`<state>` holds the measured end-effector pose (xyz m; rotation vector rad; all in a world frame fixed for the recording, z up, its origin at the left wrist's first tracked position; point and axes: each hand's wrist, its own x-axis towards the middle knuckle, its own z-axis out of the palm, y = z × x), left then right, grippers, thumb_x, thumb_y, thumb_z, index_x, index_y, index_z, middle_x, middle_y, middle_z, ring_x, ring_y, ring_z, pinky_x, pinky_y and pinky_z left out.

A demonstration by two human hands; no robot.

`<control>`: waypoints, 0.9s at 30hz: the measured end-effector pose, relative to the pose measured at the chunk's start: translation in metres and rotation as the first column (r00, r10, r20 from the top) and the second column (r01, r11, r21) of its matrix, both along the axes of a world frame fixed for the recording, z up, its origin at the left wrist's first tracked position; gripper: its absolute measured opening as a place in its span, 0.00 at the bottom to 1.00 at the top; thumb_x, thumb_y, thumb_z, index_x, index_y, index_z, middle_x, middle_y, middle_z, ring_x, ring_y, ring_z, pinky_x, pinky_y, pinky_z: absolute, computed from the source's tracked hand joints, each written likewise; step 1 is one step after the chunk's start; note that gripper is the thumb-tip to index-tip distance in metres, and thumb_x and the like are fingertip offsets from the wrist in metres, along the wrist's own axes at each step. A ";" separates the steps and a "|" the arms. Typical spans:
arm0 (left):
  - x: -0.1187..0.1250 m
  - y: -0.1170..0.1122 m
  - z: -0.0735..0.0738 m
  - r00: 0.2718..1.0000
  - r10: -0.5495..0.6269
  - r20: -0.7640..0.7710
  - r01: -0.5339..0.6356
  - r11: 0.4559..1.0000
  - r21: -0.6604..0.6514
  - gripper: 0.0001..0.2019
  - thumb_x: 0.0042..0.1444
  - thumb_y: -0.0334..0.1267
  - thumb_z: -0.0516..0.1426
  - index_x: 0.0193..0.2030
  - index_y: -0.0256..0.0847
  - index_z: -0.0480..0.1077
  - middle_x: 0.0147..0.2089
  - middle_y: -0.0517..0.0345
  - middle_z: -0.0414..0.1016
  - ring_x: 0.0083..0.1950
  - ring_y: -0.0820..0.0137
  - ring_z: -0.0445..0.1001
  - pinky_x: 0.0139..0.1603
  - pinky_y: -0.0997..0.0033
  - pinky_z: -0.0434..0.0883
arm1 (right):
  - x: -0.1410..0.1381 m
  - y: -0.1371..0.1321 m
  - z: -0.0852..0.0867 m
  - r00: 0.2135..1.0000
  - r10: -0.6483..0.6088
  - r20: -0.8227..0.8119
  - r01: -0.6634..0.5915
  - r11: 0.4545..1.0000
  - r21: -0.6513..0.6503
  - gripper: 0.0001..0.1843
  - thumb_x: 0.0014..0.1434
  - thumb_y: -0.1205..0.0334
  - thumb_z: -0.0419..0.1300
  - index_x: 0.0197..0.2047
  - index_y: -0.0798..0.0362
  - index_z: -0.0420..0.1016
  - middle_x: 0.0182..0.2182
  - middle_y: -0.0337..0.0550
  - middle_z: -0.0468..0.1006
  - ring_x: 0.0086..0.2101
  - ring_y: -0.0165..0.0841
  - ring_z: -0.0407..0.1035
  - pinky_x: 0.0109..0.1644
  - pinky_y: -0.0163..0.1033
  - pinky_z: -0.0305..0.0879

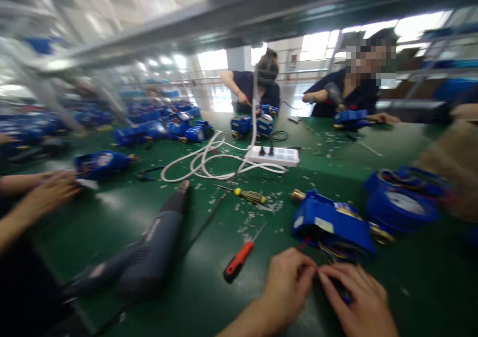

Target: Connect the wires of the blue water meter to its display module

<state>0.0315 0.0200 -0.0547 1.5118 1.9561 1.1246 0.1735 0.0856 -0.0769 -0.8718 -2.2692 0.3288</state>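
My left hand [287, 282] and my right hand [354, 292] meet fingertip to fingertip near the bottom edge, both pinched closed on what looks like thin wire. Just beyond them lies a blue meter housing [332, 225] with brass threaded ends and a pale label. Red and yellow wires [328, 251] come out of its near side towards my fingers. Something dark blue shows under my right palm, too covered to name. Left of my left hand rests a screwdriver with a red and black handle [239, 262].
Further left lies a dark heat gun [157, 247]. A yellow-black screwdriver [250, 195], a white power strip [274, 155] and its looped cable [203, 165] lie mid-table. At right is a round blue meter [403, 200]. Co-workers sit opposite; another person's hands [48, 192] are at left.
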 end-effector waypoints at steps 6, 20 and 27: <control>-0.019 0.003 -0.004 0.983 -0.134 0.129 0.138 0.990 -0.020 0.08 0.57 0.34 0.51 0.35 0.40 0.72 0.32 0.57 0.70 0.33 0.71 0.69 0.34 0.72 0.67 | -0.015 -0.010 0.031 0.992 -0.122 0.021 0.122 0.946 -0.301 0.06 0.56 0.67 0.58 0.30 0.47 0.73 0.30 0.36 0.74 0.36 0.36 0.67 0.43 0.44 0.52; -0.017 0.000 0.002 0.982 -0.188 0.031 0.190 0.979 -0.078 0.08 0.58 0.35 0.49 0.32 0.41 0.66 0.29 0.62 0.63 0.30 0.74 0.64 0.31 0.74 0.62 | -0.013 -0.011 0.032 0.995 -0.098 0.026 0.101 0.951 -0.293 0.05 0.55 0.69 0.60 0.32 0.49 0.75 0.30 0.37 0.74 0.36 0.34 0.66 0.44 0.43 0.51; -0.018 0.000 -0.002 0.977 -0.205 -0.050 0.198 0.974 -0.111 0.10 0.61 0.39 0.45 0.33 0.40 0.63 0.33 0.59 0.64 0.35 0.70 0.65 0.35 0.70 0.63 | -0.012 -0.014 0.022 0.998 -0.058 0.028 0.061 0.986 -0.154 0.04 0.56 0.68 0.60 0.34 0.49 0.75 0.31 0.37 0.78 0.35 0.34 0.67 0.45 0.44 0.50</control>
